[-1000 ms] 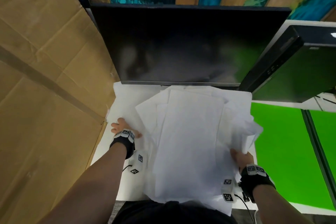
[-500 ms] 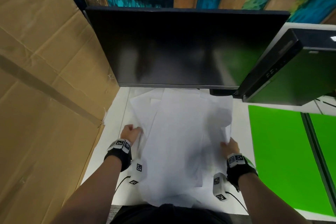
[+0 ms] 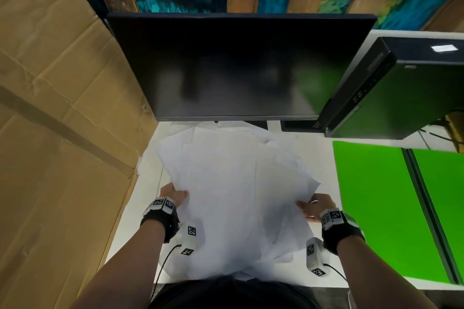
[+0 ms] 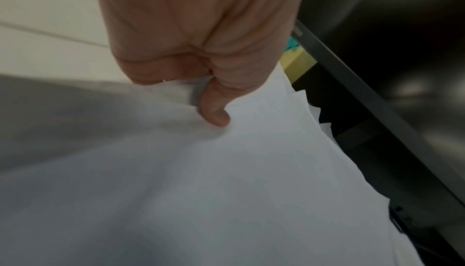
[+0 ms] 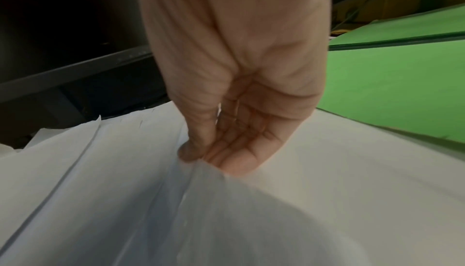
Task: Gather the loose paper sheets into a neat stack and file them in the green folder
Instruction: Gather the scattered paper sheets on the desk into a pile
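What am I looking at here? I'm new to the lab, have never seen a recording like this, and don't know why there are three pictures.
No machine here: a person wears three cameras. The large picture comes from a head camera looking down at the desk; the other two come from cameras strapped to each wrist, looking along the hand.

On the white desk lies a fanned, uneven pile of paper sheets in front of a dark monitor. To the right lies an open green folder; a large cardboard sheet stands at the left.

The left hand grips the pile's left edge, thumb on top, as the left wrist view shows. The right hand pinches the right edge, where some sheets lift. Nothing is in the folder yet.
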